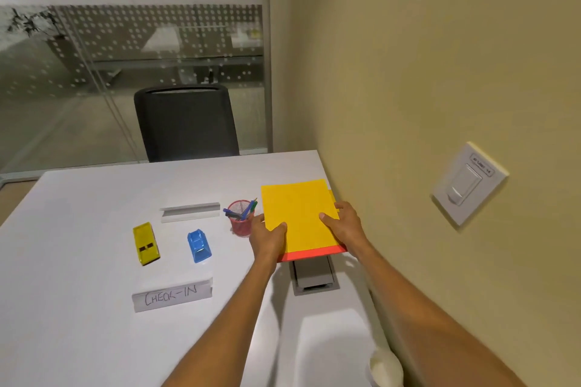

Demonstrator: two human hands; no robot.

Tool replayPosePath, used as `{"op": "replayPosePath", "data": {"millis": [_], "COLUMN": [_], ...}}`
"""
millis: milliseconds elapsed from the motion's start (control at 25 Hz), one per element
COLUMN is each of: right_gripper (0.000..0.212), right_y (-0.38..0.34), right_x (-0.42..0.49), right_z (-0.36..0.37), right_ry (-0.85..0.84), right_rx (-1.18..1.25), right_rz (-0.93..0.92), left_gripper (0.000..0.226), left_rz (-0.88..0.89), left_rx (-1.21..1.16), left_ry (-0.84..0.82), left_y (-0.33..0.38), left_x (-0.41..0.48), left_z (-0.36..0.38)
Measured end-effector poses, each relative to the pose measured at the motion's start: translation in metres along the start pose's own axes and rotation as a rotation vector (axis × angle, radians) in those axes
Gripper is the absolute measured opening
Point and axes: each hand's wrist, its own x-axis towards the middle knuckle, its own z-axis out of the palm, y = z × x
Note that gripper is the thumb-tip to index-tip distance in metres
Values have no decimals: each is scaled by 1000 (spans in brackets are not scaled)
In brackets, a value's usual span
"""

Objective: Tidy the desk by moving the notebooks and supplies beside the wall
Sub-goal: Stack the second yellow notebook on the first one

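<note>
The yellow notebook (298, 214) sits on top of a red notebook (314, 255), only the red one's near edge peeking out, and the pair is right up against the wall (408, 72) on the white surface (78, 324). Both hands are clamped on the stack: the left hand (267, 237) grips the stack's left edge with its thumb on the yellow cover, and the right hand (344, 223) holds the wall-side edge, thumb on top too. Can't tell if the stack is fully flat on the surface or slightly lifted at the near end.

Just left of the notebooks, touching distance from the left hand, there's a red mesh pen cup (240, 218) with blue and green pens in it. Further left of the stack is a grey nameplate holder (190, 211), then a blue toy car (199, 245) and a yellow toy car (146, 243) beyond that. Nearer the camera than the stack: a grey cable hatch (314, 276) partly tucked under the red edge, and a "CHECK-IN" sign (172, 295) off to its left. A black chair (185, 122) stands past the far side, and a light switch (468, 182) is on the wall to the right of the stack.
</note>
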Motion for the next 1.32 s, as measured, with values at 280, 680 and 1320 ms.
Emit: {"op": "replayPosePath", "data": {"millis": [280,680,1320], "right_gripper": [41,29,10], "right_y": [41,98,143], "right_x": [92,191,244], "right_z": [-25,7,40], "right_ry": [103,127,149], "right_rx": [-283,-433,-528], "right_rz": [-35,56,34], "left_gripper": [52,45,29], "left_rz": [-38,-95,-106], "left_rx": [155,255,314], "left_ry": [-115,-132,-203], "left_y": [-10,-63,-118], "left_x": [69,157,220], "left_z": [82,138,162]}}
